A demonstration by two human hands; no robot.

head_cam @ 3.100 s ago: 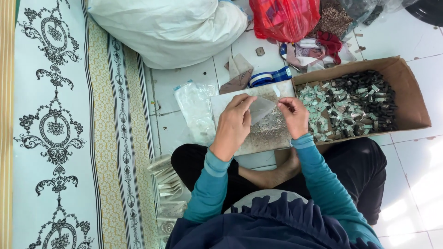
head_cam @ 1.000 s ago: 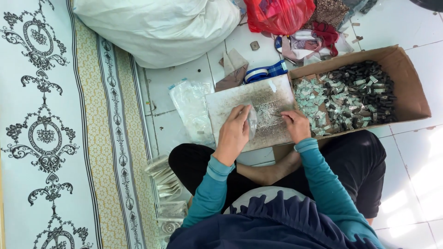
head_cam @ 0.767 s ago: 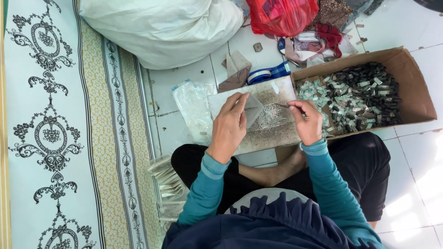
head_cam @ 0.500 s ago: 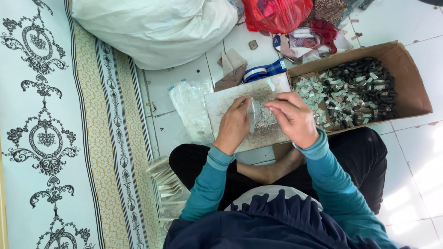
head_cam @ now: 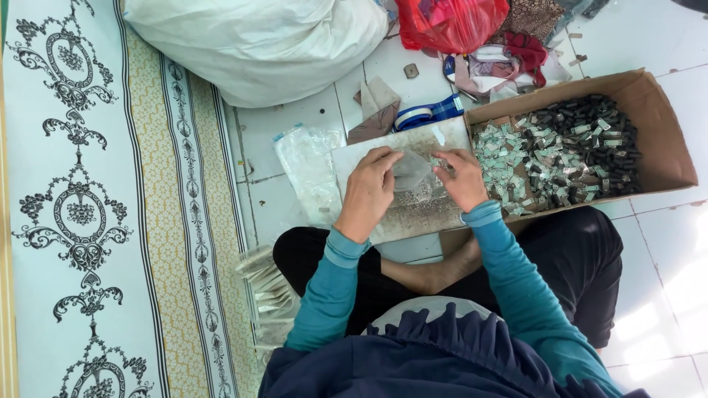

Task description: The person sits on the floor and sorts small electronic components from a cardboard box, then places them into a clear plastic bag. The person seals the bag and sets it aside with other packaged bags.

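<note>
Here, seen from my head camera, my left hand (head_cam: 366, 193) and my right hand (head_cam: 462, 179) meet over a flat grey board (head_cam: 354, 158) that rests across my lap and the tiled floor (head_cam: 295, 129). Between them I hold one small clear plastic pouch (head_cam: 410, 169): it is see-through, slightly crumpled, and lifted just off the board. My left fingers are pinched on its left edge; my right fingers are closed against its right side, though whether they also grip a small piece I cannot tell. The board carries a scatter of tiny pale bits, too small to count.

Just right of the board stands one brown cardboard box (head_cam: 664, 140), open on top. It holds two kinds of small pieces, pale green-white ones toward the left and dark ones toward the right, each far too many to count. Left of the board lies one loose heap of clear pouches (head_cam: 306, 173). Beside my left knee sits one stack of flat packets (head_cam: 269, 291); their number cannot be read. Beyond the board lie one blue-and-white tape roll (head_cam: 424, 114), one large white sack (head_cam: 258, 44) and one red plastic bag (head_cam: 450, 22). One patterned mat (head_cam: 96, 206) covers the floor at my left.
</note>
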